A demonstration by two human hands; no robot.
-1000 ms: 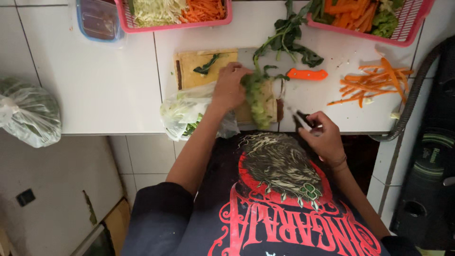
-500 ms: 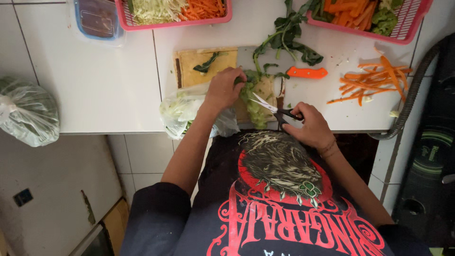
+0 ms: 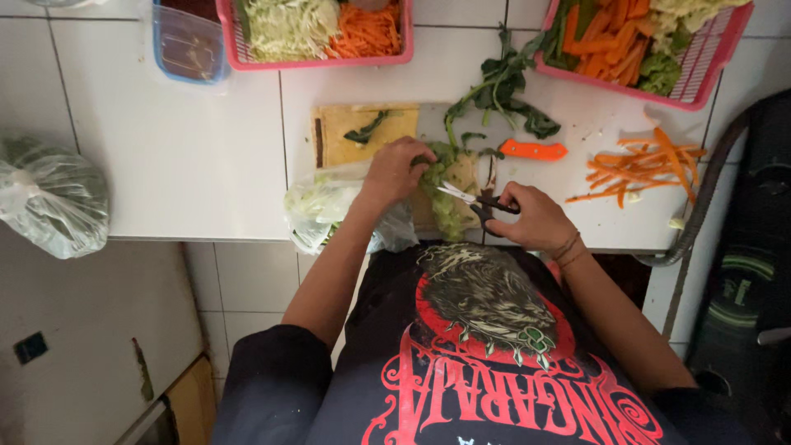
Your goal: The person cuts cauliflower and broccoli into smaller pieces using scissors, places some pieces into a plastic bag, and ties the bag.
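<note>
The right hand has come in from the bench edge since a second ago and now has the scissors at the greens, blades pointing toward the left hand. Its fingers are closed through the dark handles; the blades look a little parted, though the view is too dim to be sure. The left hand's fingers are wrapped tight round the bunch of greens, pinning it on the wooden cutting board right at the near edge of the bench.

The worry is how close those blade tips sit to the left fingers: a snip a touch too far along could nick them. The bunch also overhangs the near edge, so cut bits could drop to the floor. Just beside the left wrist a clear plastic bag of leaves hangs half over the edge and could slide off if an elbow bumps it.

Farther back, an orange-handled knife lies near loose leafy stems, easily caught by a reaching hand. Carrot sticks lie to the right, pink baskets beyond.
</note>
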